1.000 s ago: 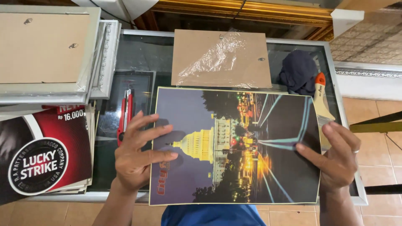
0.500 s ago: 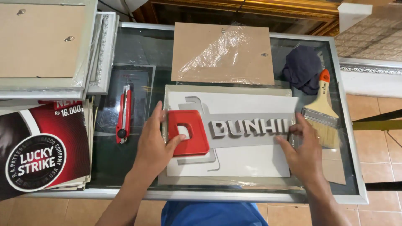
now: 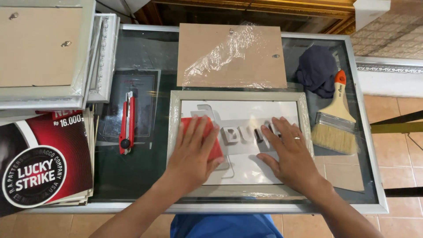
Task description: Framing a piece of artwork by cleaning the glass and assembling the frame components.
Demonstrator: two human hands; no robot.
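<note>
Both hands lie flat, fingers spread, gripping nothing: the left hand (image 3: pixel 194 147) and right hand (image 3: pixel 288 152) press a white printed sheet (image 3: pixel 246 169) down inside a pale picture frame (image 3: pixel 238 95) near the front edge of the glass-topped table (image 3: pixel 145 48). Bare glass lies left of the frame, then a red utility knife (image 3: pixel 127 122). A paintbrush (image 3: pixel 335 117) crowds the right side; a wrapped backing board (image 3: pixel 231 55) and dark cloth (image 3: pixel 317 70) lie beyond
</note>
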